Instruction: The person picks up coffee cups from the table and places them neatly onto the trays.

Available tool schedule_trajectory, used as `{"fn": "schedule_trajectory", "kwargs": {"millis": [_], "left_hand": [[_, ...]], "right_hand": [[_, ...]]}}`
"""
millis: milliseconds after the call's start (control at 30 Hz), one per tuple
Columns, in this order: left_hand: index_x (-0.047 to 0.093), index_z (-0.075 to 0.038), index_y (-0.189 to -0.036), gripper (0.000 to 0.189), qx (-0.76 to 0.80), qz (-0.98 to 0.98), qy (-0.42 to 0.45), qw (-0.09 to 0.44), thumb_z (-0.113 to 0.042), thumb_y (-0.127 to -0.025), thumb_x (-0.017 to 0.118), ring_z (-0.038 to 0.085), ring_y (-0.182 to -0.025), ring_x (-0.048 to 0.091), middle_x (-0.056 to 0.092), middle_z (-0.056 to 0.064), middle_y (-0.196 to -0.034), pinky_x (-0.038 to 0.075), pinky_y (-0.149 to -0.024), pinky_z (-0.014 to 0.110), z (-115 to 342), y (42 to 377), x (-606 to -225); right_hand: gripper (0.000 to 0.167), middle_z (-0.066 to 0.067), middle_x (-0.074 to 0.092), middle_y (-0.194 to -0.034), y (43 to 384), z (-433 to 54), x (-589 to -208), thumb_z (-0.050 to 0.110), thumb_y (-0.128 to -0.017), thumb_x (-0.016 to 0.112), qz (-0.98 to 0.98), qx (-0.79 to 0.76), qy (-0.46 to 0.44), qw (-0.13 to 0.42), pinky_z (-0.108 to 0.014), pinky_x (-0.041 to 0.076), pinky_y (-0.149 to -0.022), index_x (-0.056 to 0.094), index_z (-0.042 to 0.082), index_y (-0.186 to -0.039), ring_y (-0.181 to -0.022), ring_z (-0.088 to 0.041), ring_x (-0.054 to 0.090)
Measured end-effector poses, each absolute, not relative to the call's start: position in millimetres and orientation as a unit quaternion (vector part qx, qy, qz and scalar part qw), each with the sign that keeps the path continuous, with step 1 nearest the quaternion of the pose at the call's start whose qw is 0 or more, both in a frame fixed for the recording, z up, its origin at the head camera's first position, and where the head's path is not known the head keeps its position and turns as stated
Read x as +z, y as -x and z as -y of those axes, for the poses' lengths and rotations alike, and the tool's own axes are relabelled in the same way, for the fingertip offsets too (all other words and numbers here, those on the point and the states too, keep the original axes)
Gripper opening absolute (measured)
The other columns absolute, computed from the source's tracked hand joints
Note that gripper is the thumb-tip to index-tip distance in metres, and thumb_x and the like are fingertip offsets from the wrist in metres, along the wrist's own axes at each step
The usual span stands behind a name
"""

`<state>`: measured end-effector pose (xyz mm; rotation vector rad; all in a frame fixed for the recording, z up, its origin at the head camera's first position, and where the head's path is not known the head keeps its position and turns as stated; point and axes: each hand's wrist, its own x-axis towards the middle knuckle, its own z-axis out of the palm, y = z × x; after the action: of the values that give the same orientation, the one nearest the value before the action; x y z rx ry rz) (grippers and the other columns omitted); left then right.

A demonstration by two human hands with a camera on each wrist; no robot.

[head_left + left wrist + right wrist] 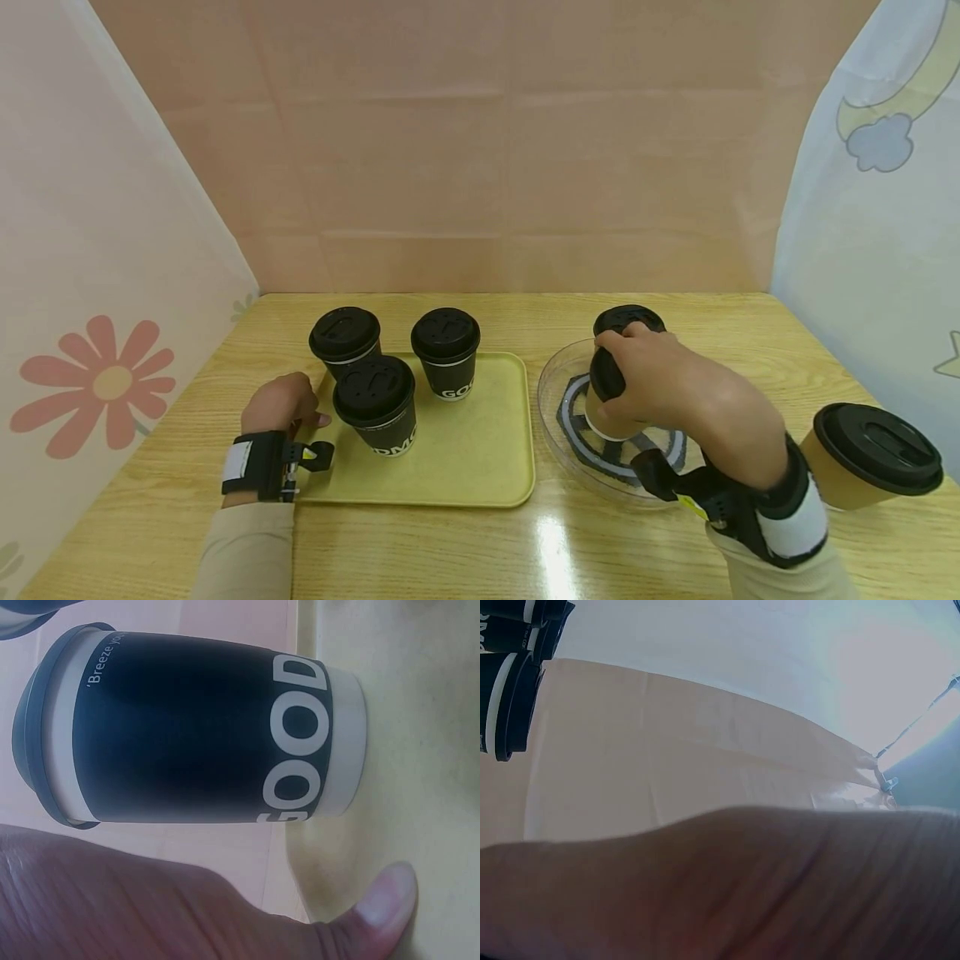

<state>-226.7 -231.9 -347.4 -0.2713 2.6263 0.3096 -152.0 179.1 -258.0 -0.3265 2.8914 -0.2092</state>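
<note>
My left hand [281, 404] is at the left edge of a yellow tray [472, 467], gripping it with the thumb over the tray's surface; the other fingers are mostly hidden. Three dark paper cups with black lids stand on that tray: a front cup [386, 421], a back-left cup [345, 335] and a back-right cup [448, 362]. My right hand [663, 379] grips a light brown paper cup [602, 417] with a black lid, over a clear round dish [551, 417]. Another black-lidded cup [628, 317] is just behind, its body largely covered by the hand.
A brown paper cup [862, 458] with a black lid stands on the wooden table [420, 550] at the right, beside my right forearm. The dish has a grey and white pattern on its bottom. Cloth walls enclose the table at the back and both sides.
</note>
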Motion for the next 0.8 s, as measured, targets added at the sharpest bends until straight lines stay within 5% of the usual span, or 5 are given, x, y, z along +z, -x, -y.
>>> {"fn": "schedule_trajectory", "kwargs": {"millis": [800], "left_hand": [[0.066, 0.001, -0.079, 0.028, 0.114, -0.959, 0.104, 0.238, -0.025, -0.088, 0.073, 0.021, -0.060, 0.053, 0.057, 0.007, -0.063, 0.045, -0.059, 0.032, 231.0, 225.1, -346.4]], "right_hand": [[0.082, -0.028, 0.043, -0.137, 144.3, -156.1, -261.3, 0.028, -0.074, 0.076, -0.982, -0.064, 0.112, 0.140, -0.054, 0.048, -0.076, 0.040, 0.006, -0.144, -0.111, -0.048, 0.046]]}}
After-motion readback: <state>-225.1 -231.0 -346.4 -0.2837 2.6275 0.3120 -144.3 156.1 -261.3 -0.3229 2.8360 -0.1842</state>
